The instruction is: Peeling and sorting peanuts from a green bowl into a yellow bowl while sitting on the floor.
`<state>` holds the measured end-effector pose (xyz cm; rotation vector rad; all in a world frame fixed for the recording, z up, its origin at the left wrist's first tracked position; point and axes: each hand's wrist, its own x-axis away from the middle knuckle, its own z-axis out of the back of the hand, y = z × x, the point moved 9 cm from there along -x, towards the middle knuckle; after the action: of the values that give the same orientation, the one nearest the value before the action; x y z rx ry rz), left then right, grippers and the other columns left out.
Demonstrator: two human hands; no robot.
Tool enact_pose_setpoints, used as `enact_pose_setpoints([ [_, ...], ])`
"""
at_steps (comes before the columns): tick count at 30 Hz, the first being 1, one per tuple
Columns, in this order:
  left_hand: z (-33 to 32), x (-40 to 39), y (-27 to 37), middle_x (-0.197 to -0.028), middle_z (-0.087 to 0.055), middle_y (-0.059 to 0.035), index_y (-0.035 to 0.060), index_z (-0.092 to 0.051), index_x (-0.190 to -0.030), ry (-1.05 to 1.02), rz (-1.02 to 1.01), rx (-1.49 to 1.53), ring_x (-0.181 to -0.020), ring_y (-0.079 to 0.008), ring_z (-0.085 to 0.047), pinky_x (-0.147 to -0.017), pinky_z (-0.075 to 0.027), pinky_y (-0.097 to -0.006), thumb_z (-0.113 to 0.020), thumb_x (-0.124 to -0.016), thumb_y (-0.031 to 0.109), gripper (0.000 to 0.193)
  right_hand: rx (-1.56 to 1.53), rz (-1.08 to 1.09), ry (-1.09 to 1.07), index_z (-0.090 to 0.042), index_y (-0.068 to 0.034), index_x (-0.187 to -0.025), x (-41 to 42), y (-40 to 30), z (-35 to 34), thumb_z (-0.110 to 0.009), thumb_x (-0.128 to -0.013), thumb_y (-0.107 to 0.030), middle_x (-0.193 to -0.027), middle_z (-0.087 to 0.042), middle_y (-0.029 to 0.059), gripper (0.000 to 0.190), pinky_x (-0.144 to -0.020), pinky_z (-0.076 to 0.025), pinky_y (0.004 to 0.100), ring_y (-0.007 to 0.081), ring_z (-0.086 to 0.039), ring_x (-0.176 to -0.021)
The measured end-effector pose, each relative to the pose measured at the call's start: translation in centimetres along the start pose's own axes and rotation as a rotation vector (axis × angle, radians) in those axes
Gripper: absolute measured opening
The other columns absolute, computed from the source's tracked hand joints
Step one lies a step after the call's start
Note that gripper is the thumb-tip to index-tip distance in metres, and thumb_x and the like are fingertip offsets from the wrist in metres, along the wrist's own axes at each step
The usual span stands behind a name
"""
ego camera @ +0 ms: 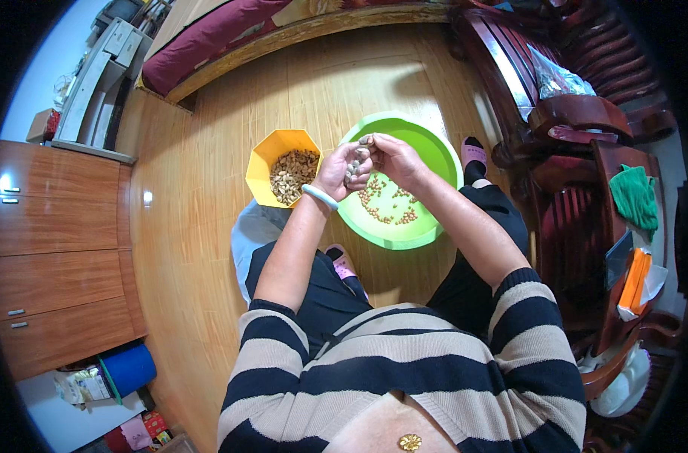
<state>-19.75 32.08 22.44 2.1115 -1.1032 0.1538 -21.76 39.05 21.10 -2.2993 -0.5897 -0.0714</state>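
Observation:
My left hand [349,170], palm up with a pale bangle at the wrist, holds several unshelled peanuts [353,167] over the left edge of a green plastic basin [434,153]. My right hand [392,153] meets it at the fingertips, where a peanut pod appears pinched between both hands; the right fingers partly hide it. Reddish shelled peanuts [406,216] lie scattered on the basin's bottom. To the left, a yellow octagonal container [259,164] holds many peanut shells [290,175].
Pink slippers [342,263] are on my feet on the wooden floor [191,226], beside the basin. A dark wooden bench [581,116] stands at the right, with a green cloth [635,195] near it. Wooden cabinets [55,226] are at the left, and a bed frame [298,39] is ahead.

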Motion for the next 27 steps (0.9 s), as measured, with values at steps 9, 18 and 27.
enact_pose_setpoints([
  [9, 8.0, 5.6, 9.8, -0.06, -0.056, -0.0099, 0.0037, -0.055, -0.07, 0.716, -0.257, -1.23, -0.042, -0.0207, -0.048, -0.042, -0.038, -0.0325, -0.056, -0.083, 0.04, 0.039, 1.156, 0.133, 0.495, -0.07, -0.005, -0.092, 0.5, -4.5, 6.1, -0.072, -0.077, -0.028, -0.071, -0.066, 0.0076, 0.027, -0.063, -0.049, 0.0312, 0.0141, -0.061, -0.063],
  [18, 8.5, 11.0, 15.0, -0.069, -0.062, -0.0195, -0.0027, -0.057, -0.069, 1.084, -0.332, -1.598, -0.059, -0.0328, -0.059, -0.058, -0.046, -0.042, -0.059, -0.082, 0.038, 0.042, 1.425, -0.059, 0.408, -0.067, -0.005, -0.09, -1.4, -1.7, 3.6, -0.068, -0.081, -0.031, -0.077, -0.066, 0.0087, 0.028, -0.066, -0.05, 0.0308, 0.0138, -0.062, -0.068],
  [27, 11.0, 10.9, 13.6, -0.068, -0.057, -0.0104, 0.0031, -0.057, -0.08, 0.845, -0.371, -0.919, -0.058, -0.0181, -0.053, -0.056, -0.042, -0.0313, -0.043, -0.084, 0.016, 0.019, 1.159, -0.033, 0.146, -0.066, -0.002, -0.097, -7.7, 3.7, 0.5, -0.065, -0.082, -0.026, -0.087, -0.067, 0.0107, 0.028, -0.069, -0.051, 0.03, 0.0154, -0.065, -0.073],
])
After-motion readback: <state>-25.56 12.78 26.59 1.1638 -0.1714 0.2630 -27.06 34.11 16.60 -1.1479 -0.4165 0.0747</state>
